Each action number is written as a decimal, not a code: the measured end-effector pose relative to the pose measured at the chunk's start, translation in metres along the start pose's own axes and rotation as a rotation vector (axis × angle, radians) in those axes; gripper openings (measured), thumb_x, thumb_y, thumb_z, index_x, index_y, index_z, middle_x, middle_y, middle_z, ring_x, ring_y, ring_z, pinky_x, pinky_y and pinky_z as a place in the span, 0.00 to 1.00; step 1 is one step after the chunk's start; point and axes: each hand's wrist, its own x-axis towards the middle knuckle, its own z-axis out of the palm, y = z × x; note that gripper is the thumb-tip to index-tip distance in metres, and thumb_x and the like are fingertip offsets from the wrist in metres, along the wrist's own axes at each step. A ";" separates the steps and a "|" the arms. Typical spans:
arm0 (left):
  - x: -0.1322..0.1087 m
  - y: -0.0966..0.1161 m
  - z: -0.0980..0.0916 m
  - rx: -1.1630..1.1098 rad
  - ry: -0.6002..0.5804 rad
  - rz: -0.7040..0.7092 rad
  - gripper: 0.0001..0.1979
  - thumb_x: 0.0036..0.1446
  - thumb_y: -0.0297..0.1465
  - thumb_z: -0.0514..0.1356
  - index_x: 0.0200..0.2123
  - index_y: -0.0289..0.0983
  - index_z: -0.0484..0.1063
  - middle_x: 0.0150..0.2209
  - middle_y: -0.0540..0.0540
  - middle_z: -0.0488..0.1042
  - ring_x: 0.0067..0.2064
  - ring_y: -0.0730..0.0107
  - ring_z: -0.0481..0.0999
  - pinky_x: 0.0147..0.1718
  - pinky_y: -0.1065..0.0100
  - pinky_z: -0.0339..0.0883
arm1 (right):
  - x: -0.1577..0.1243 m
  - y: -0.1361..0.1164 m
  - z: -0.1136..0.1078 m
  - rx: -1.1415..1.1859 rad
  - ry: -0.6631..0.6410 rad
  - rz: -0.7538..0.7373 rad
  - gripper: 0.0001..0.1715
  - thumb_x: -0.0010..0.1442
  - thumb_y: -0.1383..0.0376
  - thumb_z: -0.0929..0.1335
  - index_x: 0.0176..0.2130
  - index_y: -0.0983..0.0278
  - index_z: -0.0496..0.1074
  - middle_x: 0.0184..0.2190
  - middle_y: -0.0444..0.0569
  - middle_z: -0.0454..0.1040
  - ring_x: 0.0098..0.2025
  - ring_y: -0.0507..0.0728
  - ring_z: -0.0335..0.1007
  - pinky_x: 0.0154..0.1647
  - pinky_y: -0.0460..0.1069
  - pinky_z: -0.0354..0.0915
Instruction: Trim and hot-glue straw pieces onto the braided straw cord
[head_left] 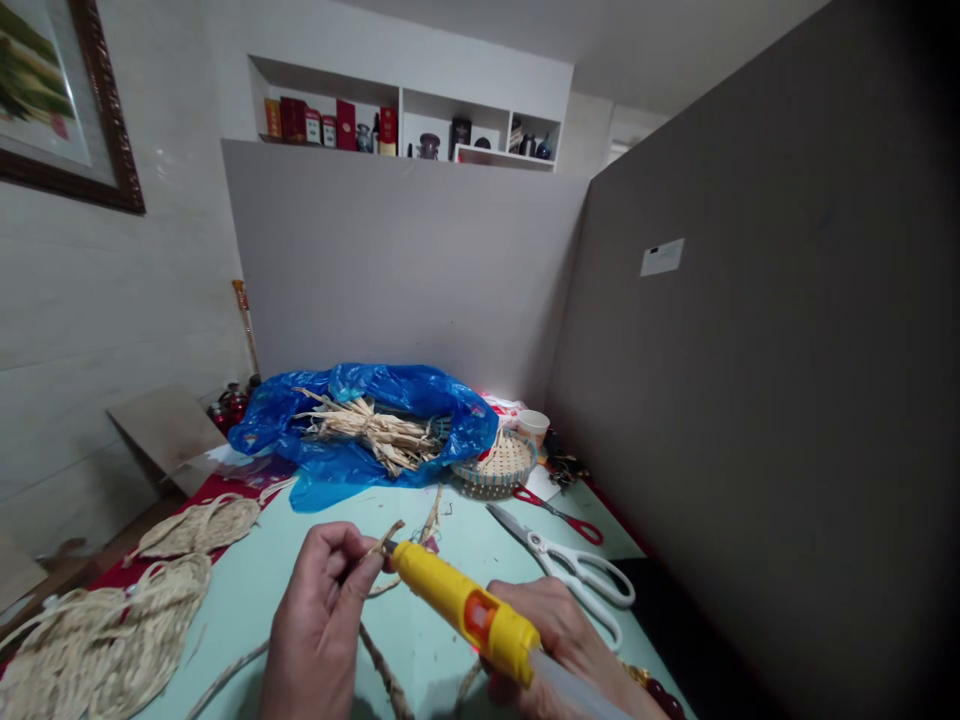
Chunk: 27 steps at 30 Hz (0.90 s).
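Note:
My left hand (319, 620) pinches the end of a twisted straw cord (390, 535) just above the pale green table (247, 600). My right hand (570, 645) grips a yellow glue gun (465, 605) with an orange band; its nozzle touches the cord end right beside my left fingertips. More of the cord (382, 675) trails down under my left hand toward the near edge.
Woven straw pieces (97, 640) lie at the left. A blue plastic bag (360, 420) with dry straw sits at the back, a small woven basket (499, 465) and paper cup (534, 425) beside it. White scissors (577, 575) and red scissors (562, 515) lie right. Grey partitions (750, 400) close in.

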 end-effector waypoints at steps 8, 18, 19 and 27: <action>0.000 -0.002 -0.001 -0.001 -0.008 0.004 0.09 0.51 0.36 0.66 0.31 0.42 0.68 0.28 0.54 0.73 0.32 0.69 0.76 0.33 0.72 0.70 | 0.001 -0.011 -0.003 0.029 0.002 0.023 0.26 0.63 0.46 0.59 0.25 0.61 0.57 0.20 0.40 0.56 0.21 0.49 0.52 0.24 0.45 0.51; 0.004 -0.004 -0.005 0.023 -0.070 -0.010 0.08 0.52 0.36 0.65 0.31 0.42 0.68 0.27 0.55 0.73 0.33 0.71 0.76 0.33 0.73 0.70 | 0.001 -0.029 -0.015 0.156 -0.038 0.315 0.15 0.58 0.57 0.64 0.25 0.60 0.59 0.21 0.41 0.59 0.23 0.52 0.54 0.25 0.46 0.55; 0.005 -0.004 -0.005 0.026 -0.078 -0.012 0.08 0.52 0.35 0.65 0.31 0.42 0.67 0.27 0.55 0.72 0.32 0.70 0.76 0.33 0.73 0.71 | 0.001 -0.026 -0.014 0.146 -0.056 0.302 0.14 0.58 0.58 0.64 0.25 0.60 0.59 0.21 0.41 0.59 0.23 0.52 0.55 0.25 0.46 0.55; 0.010 -0.008 -0.010 0.052 -0.111 -0.021 0.10 0.49 0.35 0.67 0.30 0.41 0.68 0.27 0.53 0.73 0.32 0.66 0.77 0.33 0.69 0.71 | 0.001 -0.013 -0.006 0.040 0.001 0.067 0.30 0.64 0.43 0.57 0.26 0.62 0.61 0.21 0.40 0.58 0.22 0.50 0.54 0.24 0.46 0.52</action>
